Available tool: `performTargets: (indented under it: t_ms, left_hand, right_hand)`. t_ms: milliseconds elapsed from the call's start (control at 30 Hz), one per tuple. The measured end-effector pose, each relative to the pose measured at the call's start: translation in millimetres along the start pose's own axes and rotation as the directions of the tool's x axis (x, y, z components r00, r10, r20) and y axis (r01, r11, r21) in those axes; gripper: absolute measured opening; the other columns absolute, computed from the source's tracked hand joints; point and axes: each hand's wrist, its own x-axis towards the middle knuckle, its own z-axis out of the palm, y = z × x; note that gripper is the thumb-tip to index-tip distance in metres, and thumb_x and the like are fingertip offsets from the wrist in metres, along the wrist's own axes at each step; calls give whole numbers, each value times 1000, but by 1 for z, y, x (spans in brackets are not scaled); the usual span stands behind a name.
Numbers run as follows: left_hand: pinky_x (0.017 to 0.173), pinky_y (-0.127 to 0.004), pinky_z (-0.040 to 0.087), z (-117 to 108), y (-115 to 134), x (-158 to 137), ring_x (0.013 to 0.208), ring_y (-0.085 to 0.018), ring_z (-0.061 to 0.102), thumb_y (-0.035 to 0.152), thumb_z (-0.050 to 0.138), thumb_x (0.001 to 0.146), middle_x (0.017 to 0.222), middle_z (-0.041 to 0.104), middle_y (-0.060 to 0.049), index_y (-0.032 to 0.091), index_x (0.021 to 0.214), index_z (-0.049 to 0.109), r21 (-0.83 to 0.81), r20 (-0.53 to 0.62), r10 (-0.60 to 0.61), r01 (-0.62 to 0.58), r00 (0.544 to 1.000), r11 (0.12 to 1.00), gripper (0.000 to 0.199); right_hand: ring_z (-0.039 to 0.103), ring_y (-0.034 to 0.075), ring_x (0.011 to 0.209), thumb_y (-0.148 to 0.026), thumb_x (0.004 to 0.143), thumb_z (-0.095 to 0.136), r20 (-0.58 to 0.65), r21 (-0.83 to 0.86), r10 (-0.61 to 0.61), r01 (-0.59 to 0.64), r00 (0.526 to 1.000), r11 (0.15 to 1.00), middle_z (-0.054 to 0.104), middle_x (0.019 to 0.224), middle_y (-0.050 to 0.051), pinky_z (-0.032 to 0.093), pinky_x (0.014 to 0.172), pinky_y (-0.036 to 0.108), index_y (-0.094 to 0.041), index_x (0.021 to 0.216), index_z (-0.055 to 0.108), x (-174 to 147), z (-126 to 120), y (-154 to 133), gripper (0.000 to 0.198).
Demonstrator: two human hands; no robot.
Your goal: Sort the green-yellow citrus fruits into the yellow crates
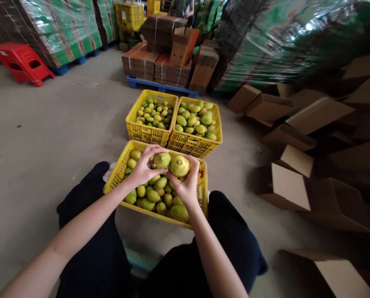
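Between my knees stands a yellow plastic crate [155,215] full of green and yellow lemons [154,195]. Above it, my left hand [144,167] is closed round a greenish lemon [162,160]. My right hand [188,184] grips a larger, yellower lemon [179,166]. Both lemons are held side by side, close together, with their ends turned up toward me. Just beyond, two more yellow crates touch each other: the left crate [150,133] holds smaller lemons, the right crate [194,143] larger ones.
Open cardboard boxes [289,188] lie heaped on the right. Flattened cartons [141,64] are stacked on a blue pallet [162,87] ahead. A red stool [22,62] and wrapped green stacks [61,29] stand left. A person [182,7] is at the back.
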Motion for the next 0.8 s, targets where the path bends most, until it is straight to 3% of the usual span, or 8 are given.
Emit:
performTargets:
  t_ms: [100, 167, 233, 333, 433, 500, 600, 800]
  left_hand:
    - [96, -39, 54, -3, 3, 2, 113, -27, 61, 36, 94, 61, 118, 63, -9, 25, 111, 74, -11, 13, -118, 118, 993, 993, 56]
    - [91, -36, 54, -3, 4, 3, 103, -26, 65, 41, 96, 56, 108, 68, -8, 20, 107, 73, -80, 23, -272, 273, 962, 959, 60]
    - [82, -31, 54, -1, 3, 2, 94, -24, 67, 47, 92, 61, 95, 71, -6, 17, 100, 70, -199, 47, -443, 443, 895, 874, 54]
    - [73, -27, 54, 6, -2, 2, 86, -21, 69, 38, 81, 77, 86, 70, -5, 17, 92, 64, -459, 101, -622, 591, 777, 664, 31]
    - [77, -32, 58, 12, -6, 7, 83, -21, 70, 18, 62, 85, 87, 71, -6, 17, 96, 63, -710, 78, -718, 544, 692, 447, 11]
    - [79, -36, 60, 13, -6, 10, 83, -22, 71, 15, 49, 89, 86, 71, -8, 14, 102, 64, -801, 50, -758, 479, 650, 358, 20]
    - [71, -35, 61, 11, -1, 13, 79, -22, 71, 22, 42, 94, 84, 71, -11, 10, 107, 66, -857, 62, -767, 428, 639, 287, 29]
    - [34, -18, 40, 4, 6, 12, 43, -12, 53, 40, 34, 104, 66, 62, -6, 14, 85, 61, -803, 208, -781, 558, 589, 208, 42]
  right_hand:
    - [64, 24, 101, -36, 72, 79, 8, 115, 184, -183, 983, 976, 63, 111, 4, 56, 95, 43, -27, 117, 50, 0, -1, -3, 54]
    - [66, 22, 90, -41, 72, 78, 27, 313, 384, -373, 923, 874, 66, 101, 0, 59, 84, 39, -28, 109, 54, 1, 0, -6, 47]
    - [66, 19, 75, -47, 73, 76, 102, 541, 575, -530, 812, 653, 67, 88, -3, 60, 70, 35, -28, 100, 56, 4, 3, -9, 38]
    - [64, 17, 63, -46, 72, 77, 234, 725, 727, -613, 646, 312, 67, 76, -5, 56, 56, 30, -27, 90, 58, 12, 5, -14, 32]
    - [64, 16, 59, -41, 77, 73, 330, 760, 794, -643, 511, 98, 69, 72, -4, 51, 46, 26, -25, 88, 63, 21, 3, -17, 23]
    - [65, 16, 58, -41, 84, 67, 362, 774, 828, -633, 428, -11, 71, 69, -3, 52, 47, 26, -24, 86, 64, 25, 1, -17, 17]
    - [68, 16, 60, -40, 93, 55, 360, 797, 863, -597, 353, -88, 73, 68, 0, 58, 55, 27, -22, 86, 66, 27, -1, -16, 22]
    - [68, 19, 57, -34, 101, 38, 360, 762, 877, -643, 318, -79, 75, 67, 4, 57, 52, 28, -21, 91, 66, 30, 1, -23, 32]
